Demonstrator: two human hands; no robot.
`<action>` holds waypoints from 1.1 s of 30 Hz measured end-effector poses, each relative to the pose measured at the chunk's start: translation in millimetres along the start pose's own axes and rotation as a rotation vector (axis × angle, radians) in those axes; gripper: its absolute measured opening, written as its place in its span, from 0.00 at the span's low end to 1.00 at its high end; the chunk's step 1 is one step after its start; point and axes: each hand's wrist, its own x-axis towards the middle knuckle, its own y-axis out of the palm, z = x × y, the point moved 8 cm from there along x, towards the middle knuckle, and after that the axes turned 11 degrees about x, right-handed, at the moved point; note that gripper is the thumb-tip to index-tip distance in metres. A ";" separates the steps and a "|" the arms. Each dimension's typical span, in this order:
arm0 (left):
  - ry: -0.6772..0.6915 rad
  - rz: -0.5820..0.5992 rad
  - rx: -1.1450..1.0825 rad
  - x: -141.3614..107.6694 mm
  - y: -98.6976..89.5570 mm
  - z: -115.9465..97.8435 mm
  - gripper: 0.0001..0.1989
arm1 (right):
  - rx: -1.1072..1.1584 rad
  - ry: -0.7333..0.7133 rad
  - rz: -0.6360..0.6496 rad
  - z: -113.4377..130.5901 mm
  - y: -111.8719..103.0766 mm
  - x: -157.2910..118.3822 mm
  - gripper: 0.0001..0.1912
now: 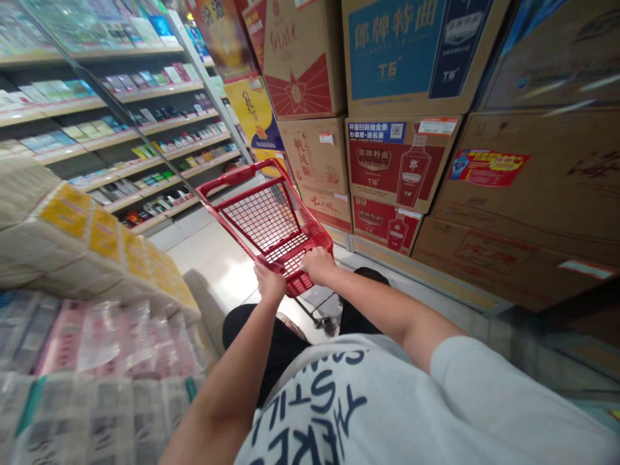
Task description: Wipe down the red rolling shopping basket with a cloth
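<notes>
A red plastic shopping cart (261, 216) stands on the floor just in front of my legs, its basket a see-through grid. My left hand (271, 283) is closed on the near left end of the cart's rim. On the near right side, my right hand (318, 265) grips the same rim, fingers curled over it. No goods show in the part of the basket I can see. Beneath the cart, a dark wheel (320, 321) shows between my feet.
Stacked liquor cartons (392, 161) line the right side, close to the cart. Wrapped paper packs (140, 336) are piled at the left. Shelves (145, 135) of small boxed goods stand ahead on the left. The pale tiled floor (194, 236) runs between them.
</notes>
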 end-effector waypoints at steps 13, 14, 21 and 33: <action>0.528 0.040 0.211 -32.3 5.4 -53.3 0.23 | 0.023 -0.054 -0.013 -2.7 9.0 -4.6 0.13; 0.541 0.053 0.211 -31.2 6.0 -53.7 0.23 | 0.025 -0.071 -0.010 -2.8 9.8 -4.8 0.13; 0.547 0.073 0.191 -32.3 -1.8 -48.7 0.24 | -0.002 0.061 -0.088 -49.0 0.4 -12.4 0.17; 0.486 0.292 0.396 -30.2 -3.7 -31.2 0.22 | 0.024 0.107 -0.082 -3.0 6.2 -8.0 0.13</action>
